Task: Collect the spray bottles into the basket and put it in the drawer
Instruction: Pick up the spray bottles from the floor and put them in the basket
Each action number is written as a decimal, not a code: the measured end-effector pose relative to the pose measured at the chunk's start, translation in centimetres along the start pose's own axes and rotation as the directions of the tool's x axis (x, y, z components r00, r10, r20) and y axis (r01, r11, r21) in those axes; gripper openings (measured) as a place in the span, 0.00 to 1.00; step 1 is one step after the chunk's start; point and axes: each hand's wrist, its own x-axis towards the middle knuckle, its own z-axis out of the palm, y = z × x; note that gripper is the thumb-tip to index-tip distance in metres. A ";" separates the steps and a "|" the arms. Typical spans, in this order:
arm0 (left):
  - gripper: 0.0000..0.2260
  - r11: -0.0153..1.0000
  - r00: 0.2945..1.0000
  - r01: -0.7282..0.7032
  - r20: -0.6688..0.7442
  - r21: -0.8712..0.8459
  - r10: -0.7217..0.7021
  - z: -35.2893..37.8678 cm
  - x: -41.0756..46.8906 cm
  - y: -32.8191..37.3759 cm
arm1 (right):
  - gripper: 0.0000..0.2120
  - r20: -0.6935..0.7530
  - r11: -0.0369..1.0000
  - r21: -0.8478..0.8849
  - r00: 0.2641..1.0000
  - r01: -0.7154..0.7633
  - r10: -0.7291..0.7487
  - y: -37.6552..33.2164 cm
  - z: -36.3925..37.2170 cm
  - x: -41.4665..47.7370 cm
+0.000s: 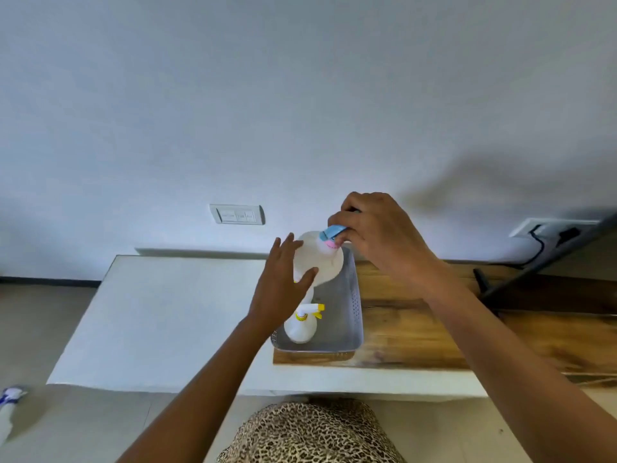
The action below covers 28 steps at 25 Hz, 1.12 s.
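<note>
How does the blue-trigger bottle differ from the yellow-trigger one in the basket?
Trigger: the blue-trigger bottle has a blue and pink head, the yellow-trigger bottle a yellow and white one.
Hold: the right hand grips the blue-trigger bottle by its head and the left hand touches its side; the yellow-trigger bottle is untouched.
Place: blue-trigger at the basket's far end, yellow-trigger standing upright at the near end.
Both have white bodies.

In the basket (358, 309), a yellow-trigger spray bottle (300, 327) blocks the near-left corner, and the blue-trigger spray bottle (325, 262), with the right hand (377, 235) and left hand (283, 289) on it, crowds the far end; the strip along the basket's right wall is bare. Left of the basket the white tabletop (167, 312) lies open; right of it, so does the wooden board (417, 329), up to a dark slanted bar (547, 257).
</note>
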 end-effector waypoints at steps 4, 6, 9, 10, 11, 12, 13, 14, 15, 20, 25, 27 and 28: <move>0.28 0.993 0.997 0.074 0.030 0.092 -0.077 -0.2 3.5 -2.8 | 0.12 0.090 0.998 0.023 0.994 -0.062 0.059 5.1 6.1 5.1; 0.27 0.987 0.993 0.114 0.017 0.109 -0.116 -0.3 4.9 -4.0 | 0.12 0.150 0.994 0.059 0.985 -0.094 0.085 7.1 9.7 7.2; 0.26 0.974 0.983 0.184 -0.005 0.132 -0.185 -0.1 6.3 -5.6 | 0.14 0.258 0.984 0.081 0.957 -0.158 0.132 9.0 15.1 10.1; 0.25 0.970 0.980 0.199 -0.011 0.141 -0.200 0.2 6.6 -6.2 | 0.14 0.301 0.983 0.076 0.944 -0.165 0.135 9.5 16.8 10.8; 0.23 0.965 0.977 0.214 -0.012 0.149 -0.215 0.5 6.9 -6.7 | 0.15 0.349 0.984 0.068 0.928 -0.167 0.133 9.8 18.3 11.3; 0.22 0.960 0.972 0.233 -0.007 0.155 -0.234 0.8 7.1 -7.2 | 0.15 0.400 0.984 0.062 0.908 -0.166 0.128 10.0 19.8 11.8; 0.21 0.954 0.967 0.252 0.007 0.160 -0.256 1.1 7.3 -7.6 | 0.15 0.443 0.985 0.057 0.888 -0.164 0.122 10.1 21.1 12.2; 0.20 0.950 0.961 0.267 0.023 0.163 -0.274 1.4 7.4 -8.0 | 0.15 0.470 0.986 0.050 0.875 -0.158 0.116 10.0 22.3 12.4; 0.20 0.947 0.957 0.278 0.040 0.164 -0.288 1.6 7.6 -8.4 | 0.14 0.486 0.988 0.037 0.867 -0.149 0.113 10.0 23.4 12.6; 0.21 0.937 0.945 0.313 0.042 0.154 -0.323 1.8 9.1 -9.9 | 0.15 0.512 0.993 0.003 0.853 -0.118 0.100 9.4 28.2 12.9; 0.21 0.923 0.929 0.361 0.030 0.134 -0.368 1.8 9.6 -10.5 | 0.18 0.535 0.987 0.022 0.836 -0.159 0.123 9.4 30.8 12.7; 0.22 0.923 0.930 0.362 0.022 0.127 -0.368 1.9 9.6 -10.8 | 0.18 0.564 0.983 0.035 0.815 -0.178 0.128 9.7 31.4 12.4; 0.22 0.924 0.930 0.361 0.022 0.126 -0.366 1.9 9.5 -10.9 | 0.17 0.574 0.983 0.041 0.810 -0.179 0.123 9.8 31.7 12.2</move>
